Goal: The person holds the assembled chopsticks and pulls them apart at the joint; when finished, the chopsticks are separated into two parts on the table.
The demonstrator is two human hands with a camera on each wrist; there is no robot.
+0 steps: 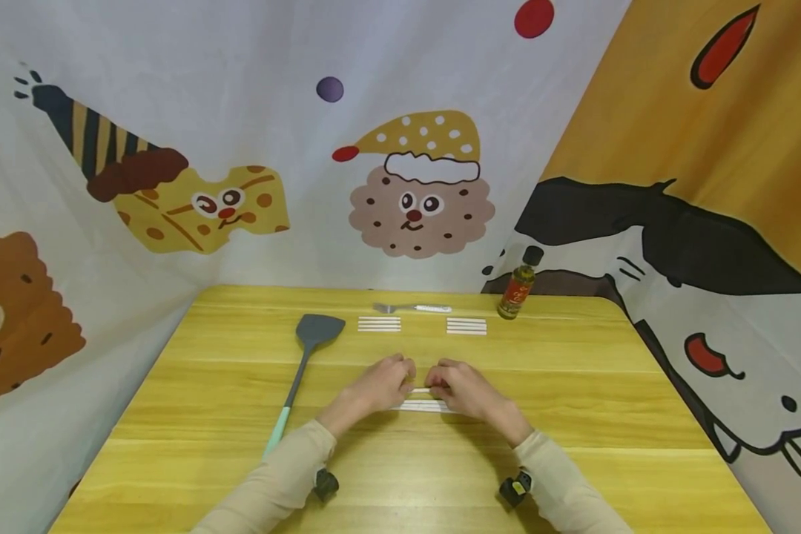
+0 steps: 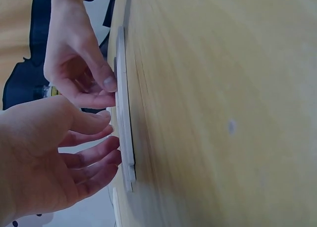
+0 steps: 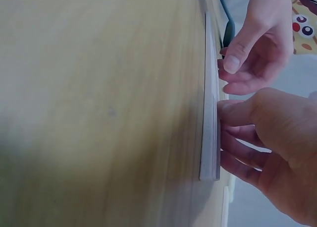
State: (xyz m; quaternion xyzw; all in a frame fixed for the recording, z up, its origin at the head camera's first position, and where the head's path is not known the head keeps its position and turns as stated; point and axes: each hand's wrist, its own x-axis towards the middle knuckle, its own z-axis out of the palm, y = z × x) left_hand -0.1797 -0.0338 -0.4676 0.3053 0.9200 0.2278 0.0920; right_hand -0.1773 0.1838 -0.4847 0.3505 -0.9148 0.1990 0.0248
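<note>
Between my two hands a slim white stick (image 1: 419, 390) lies crosswise on the wooden table. My left hand (image 1: 389, 383) pinches its left end, thumb and fingertips low beside the wood. At the other end, my right hand (image 1: 463, 387) pinches it with thumb and fingers. Just nearer to me are several more white sticks (image 1: 426, 406), side by side in a row; both wrist views show them edge-on, the left wrist view with slightly uneven ends (image 2: 130, 172). The fingertips hide both ends of the pinched stick.
Two groups of white sticks, left (image 1: 379, 324) and right (image 1: 466, 326), lie farther back. Behind them is a fork (image 1: 414, 308). A grey spatula (image 1: 320, 330) with a mint handle lies left, near my left sleeve. A dark-capped bottle (image 1: 517, 289) stands back right.
</note>
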